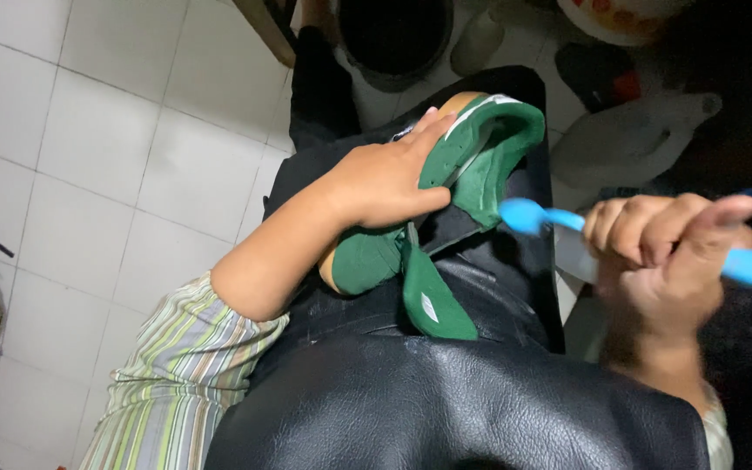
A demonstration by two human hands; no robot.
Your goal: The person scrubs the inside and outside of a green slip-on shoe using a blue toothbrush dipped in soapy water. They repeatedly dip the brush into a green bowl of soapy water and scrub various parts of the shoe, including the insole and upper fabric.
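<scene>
The left hand (385, 178) holds the green shoe (472, 148) on the lap; the right hand (668, 252) grips a blue brush (533, 216) just beside it, scrubbing looks unfinished

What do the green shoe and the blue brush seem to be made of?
The green shoe looks like matte suede or fabric: soft, no shine. The blue brush in the right hand seems smooth plastic, though blurred. The left hand grips the shoe.

one green shoe (446, 187), one blue brush (654, 239), two hands, one white jug (633, 139), one dark bucket (393, 39)
</scene>
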